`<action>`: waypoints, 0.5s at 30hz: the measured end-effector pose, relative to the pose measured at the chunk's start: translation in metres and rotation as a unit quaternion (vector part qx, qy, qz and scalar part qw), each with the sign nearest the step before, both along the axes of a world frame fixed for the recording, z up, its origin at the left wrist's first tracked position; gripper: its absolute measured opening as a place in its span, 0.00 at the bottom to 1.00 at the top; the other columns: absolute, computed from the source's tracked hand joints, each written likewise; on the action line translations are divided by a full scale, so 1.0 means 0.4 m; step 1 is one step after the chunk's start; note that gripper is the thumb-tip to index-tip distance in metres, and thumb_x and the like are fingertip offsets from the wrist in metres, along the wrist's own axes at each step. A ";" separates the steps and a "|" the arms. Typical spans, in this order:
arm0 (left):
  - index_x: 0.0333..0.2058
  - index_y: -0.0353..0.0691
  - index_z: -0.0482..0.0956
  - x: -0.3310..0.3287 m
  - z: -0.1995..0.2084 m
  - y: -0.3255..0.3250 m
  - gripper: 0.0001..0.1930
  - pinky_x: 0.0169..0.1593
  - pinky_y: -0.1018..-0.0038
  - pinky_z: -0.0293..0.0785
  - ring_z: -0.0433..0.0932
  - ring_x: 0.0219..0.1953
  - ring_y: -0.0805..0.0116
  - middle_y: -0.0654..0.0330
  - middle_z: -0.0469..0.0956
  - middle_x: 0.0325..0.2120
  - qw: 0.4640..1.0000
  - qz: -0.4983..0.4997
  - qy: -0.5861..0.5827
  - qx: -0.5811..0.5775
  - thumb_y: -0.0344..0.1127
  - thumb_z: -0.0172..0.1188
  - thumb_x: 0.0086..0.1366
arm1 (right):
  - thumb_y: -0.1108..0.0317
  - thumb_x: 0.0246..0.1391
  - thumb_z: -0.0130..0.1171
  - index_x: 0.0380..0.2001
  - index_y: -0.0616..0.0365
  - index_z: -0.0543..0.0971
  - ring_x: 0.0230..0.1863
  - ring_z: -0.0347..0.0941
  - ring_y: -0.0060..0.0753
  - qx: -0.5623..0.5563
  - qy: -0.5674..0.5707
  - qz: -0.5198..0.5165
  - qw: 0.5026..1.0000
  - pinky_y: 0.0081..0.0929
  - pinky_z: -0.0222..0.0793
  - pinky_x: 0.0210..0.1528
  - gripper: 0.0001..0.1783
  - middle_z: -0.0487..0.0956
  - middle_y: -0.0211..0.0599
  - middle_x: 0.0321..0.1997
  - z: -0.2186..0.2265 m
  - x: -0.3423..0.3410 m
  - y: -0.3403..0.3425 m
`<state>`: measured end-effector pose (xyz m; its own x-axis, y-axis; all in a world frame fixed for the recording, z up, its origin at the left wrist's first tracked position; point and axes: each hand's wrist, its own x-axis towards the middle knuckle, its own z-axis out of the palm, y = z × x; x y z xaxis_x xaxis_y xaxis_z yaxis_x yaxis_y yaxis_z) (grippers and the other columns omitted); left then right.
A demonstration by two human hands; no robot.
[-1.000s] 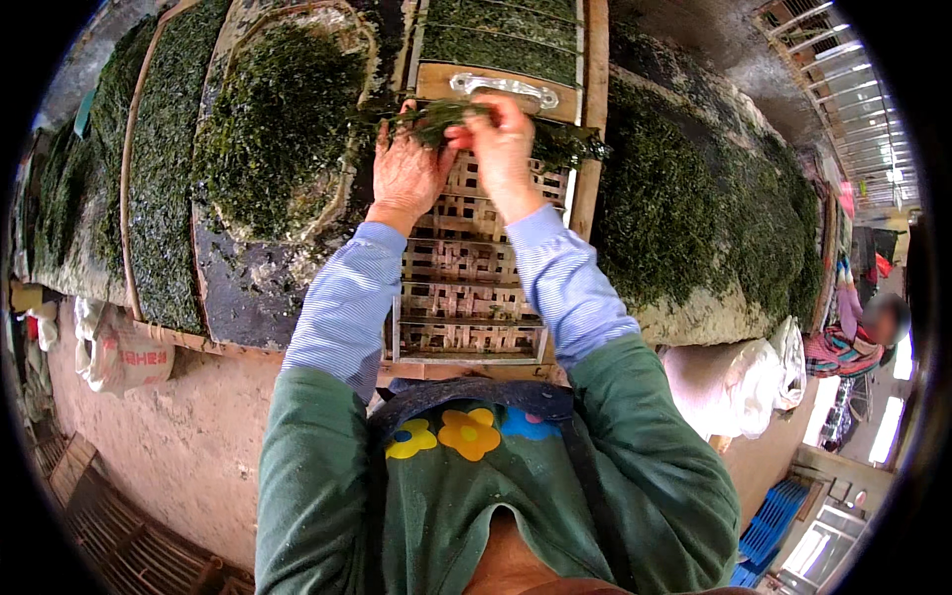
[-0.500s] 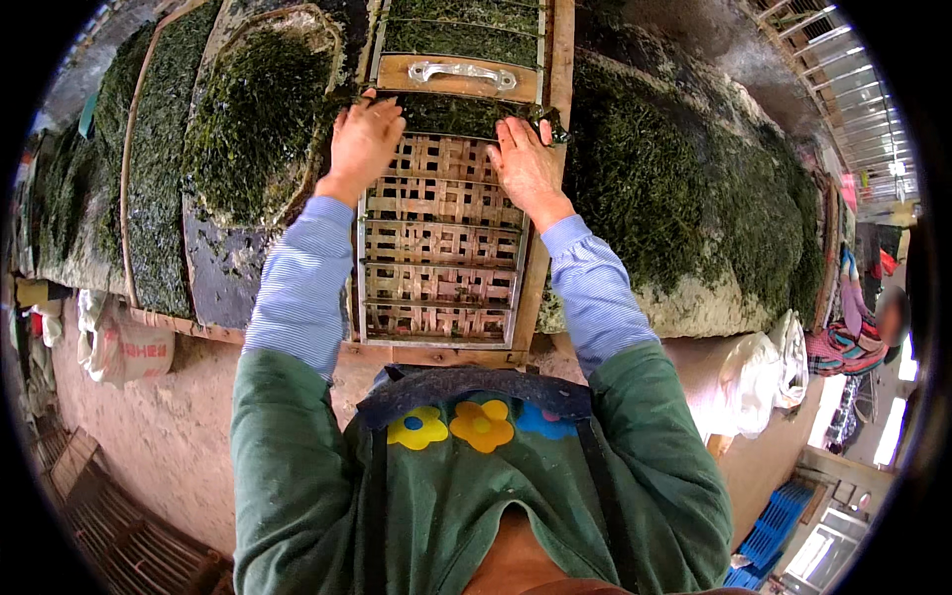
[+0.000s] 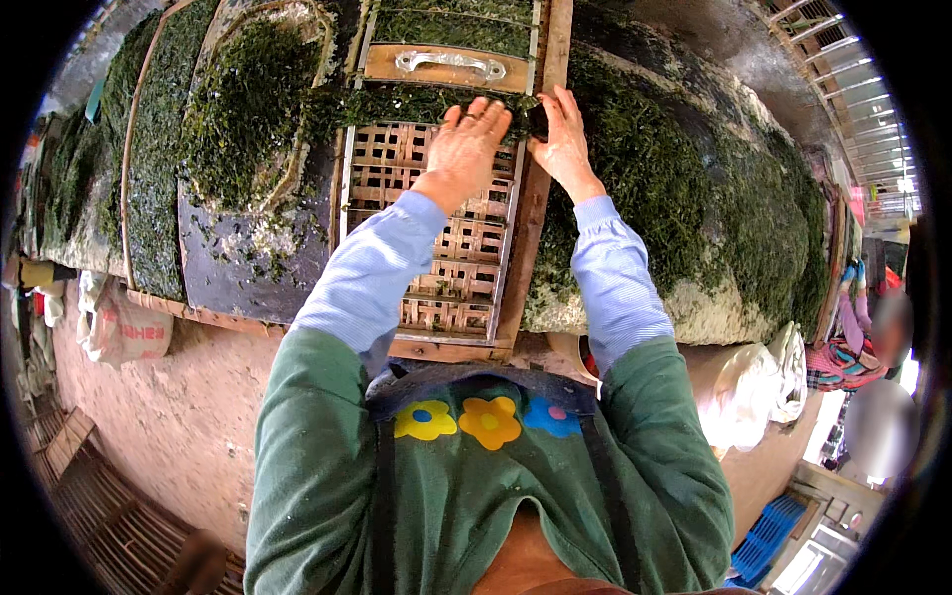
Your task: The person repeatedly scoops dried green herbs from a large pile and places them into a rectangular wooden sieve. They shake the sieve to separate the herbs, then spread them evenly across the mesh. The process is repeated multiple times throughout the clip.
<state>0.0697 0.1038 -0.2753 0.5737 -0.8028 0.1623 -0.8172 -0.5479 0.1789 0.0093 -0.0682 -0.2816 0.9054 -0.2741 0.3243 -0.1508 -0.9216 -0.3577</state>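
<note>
A long woven lattice tray (image 3: 451, 302) with thin metal side rails lies in front of me, crossed by metal bars. Across its far part runs a band of dark green leaf strands (image 3: 402, 104). My left hand (image 3: 466, 149) is over the right part of that band's near edge, palm down, fingers stretched out. Beside the band's right end, my right hand (image 3: 567, 144) is at the wooden rail (image 3: 521, 243), thumb apart from the raised fingers. Just beyond the band sits a wooden board (image 3: 382, 64) bearing a silver pull handle (image 3: 451, 66). I see nothing held in either hand.
Green heaps flank the tray: a leaf pile (image 3: 243, 109) on the left and a broad pile (image 3: 654, 169) on the right. White sacks (image 3: 739, 397) stand below the right bench edge. A slatted bench (image 3: 119, 506) is at lower left, blue crates (image 3: 772, 535) at lower right.
My left hand has moved right across the leaf band, from its left end toward the right. My right hand has shifted right onto the wooden rail. The view has shifted slightly.
</note>
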 end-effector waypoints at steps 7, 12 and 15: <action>0.61 0.45 0.57 0.015 0.046 -0.049 0.29 0.66 0.50 0.40 0.48 0.66 0.61 0.60 0.57 0.62 0.988 -0.001 0.028 0.149 0.29 0.48 0.59 | 0.74 0.42 0.56 0.27 0.60 0.75 0.31 0.76 0.45 -0.014 0.091 0.077 0.993 0.34 0.74 0.35 0.06 0.78 0.43 0.28 0.132 0.121 0.060; 0.57 0.44 0.65 0.023 0.067 -0.047 0.24 0.65 0.47 0.41 0.52 0.65 0.60 0.60 0.64 0.58 0.986 -0.011 0.071 0.149 0.32 0.48 0.60 | 0.69 0.51 0.59 0.36 0.60 0.77 0.32 0.78 0.28 0.329 -0.071 0.205 0.919 0.21 0.73 0.34 0.09 0.80 0.39 0.32 0.188 0.134 0.132; 0.53 0.46 0.71 0.062 0.066 -0.036 0.21 0.65 0.47 0.41 0.51 0.65 0.56 0.59 0.68 0.55 0.984 -0.011 0.124 0.130 0.36 0.52 0.59 | 0.70 0.54 0.56 0.35 0.63 0.77 0.37 0.78 0.31 0.244 -0.175 0.061 0.952 0.21 0.73 0.39 0.08 0.79 0.40 0.37 0.124 0.079 0.171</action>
